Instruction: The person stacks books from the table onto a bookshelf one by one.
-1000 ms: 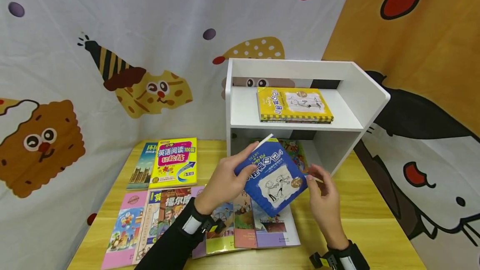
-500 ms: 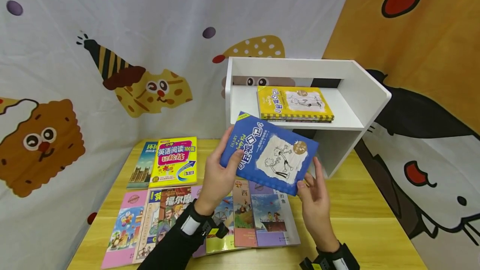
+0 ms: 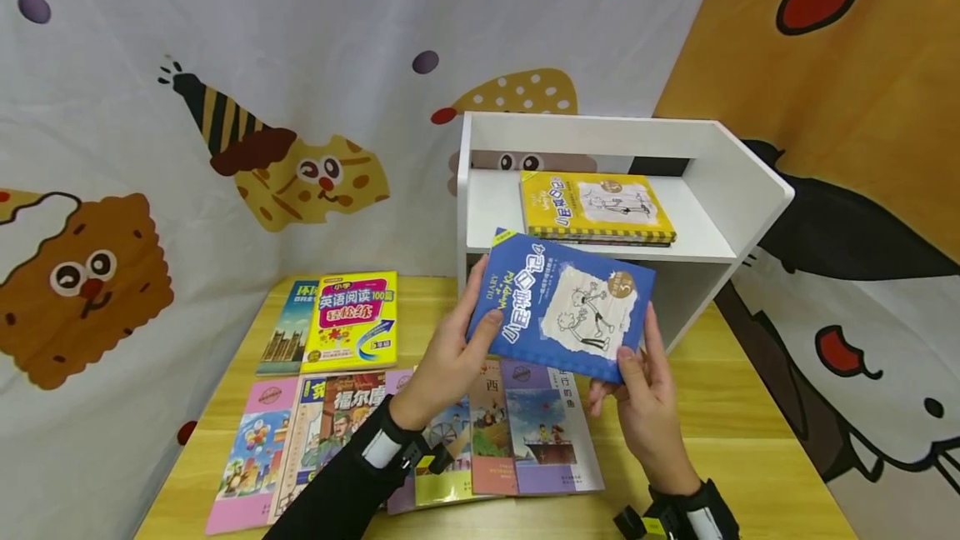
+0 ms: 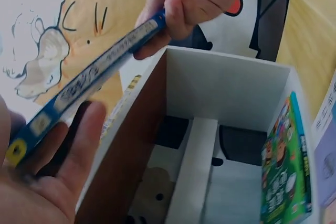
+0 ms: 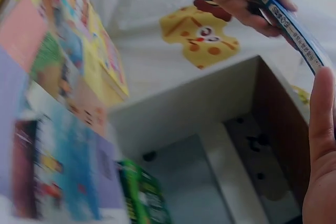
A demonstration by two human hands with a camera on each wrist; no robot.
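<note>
A blue Diary of a Wimpy Kid book [image 3: 562, 307], its cover turned up, is held in front of the white shelf. My left hand [image 3: 450, 357] grips its left end, thumb on the cover and fingers beneath. At the lower right corner, my right hand [image 3: 648, 415] pinches the book with the thumb on top. The book's spine [image 4: 105, 61] faces the camera in the left wrist view. On the upper shelf lies a short stack topped by a yellow book [image 3: 600, 205], partly behind the blue one.
The white two-tier shelf [image 3: 720, 261] stands at the back right of the wooden table [image 3: 750, 457]. Green-covered books [image 4: 286, 174] lie in its lower compartment. Several books, including a yellow English reader [image 3: 351, 321] and a pink-edged one [image 3: 255, 448], cover the table's left and middle.
The blue book has swung from a steep slant to nearly level and come up in front of the upper shelf, then shifted slightly right. Both hands keep hold of it.
</note>
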